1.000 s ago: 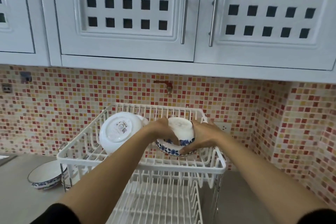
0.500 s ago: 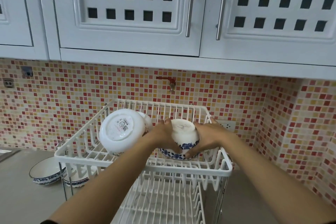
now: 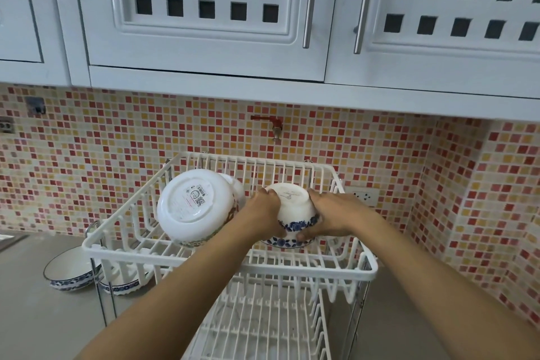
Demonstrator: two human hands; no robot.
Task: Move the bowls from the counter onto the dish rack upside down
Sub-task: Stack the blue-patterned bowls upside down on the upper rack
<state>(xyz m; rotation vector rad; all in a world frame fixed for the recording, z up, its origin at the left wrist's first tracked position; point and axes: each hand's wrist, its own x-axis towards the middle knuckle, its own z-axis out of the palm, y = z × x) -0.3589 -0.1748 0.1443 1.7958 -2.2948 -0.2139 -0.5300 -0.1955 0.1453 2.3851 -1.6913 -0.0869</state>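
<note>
Now 2 hands [image 3: 301, 215] clasp inverted bowl [image 3: 295, 207] mid-rack [image 3: 228, 264].

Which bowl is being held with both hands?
The upside-down blue-flowered bowl on the rack's right side. The big white bowl leans untouched; two bowls wait upright on the counter.

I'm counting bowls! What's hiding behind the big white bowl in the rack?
Behind the big white bowl, a second white bowl peeks out at its right edge. The big bowl covers most of it, so its pattern cannot be seen.
</note>
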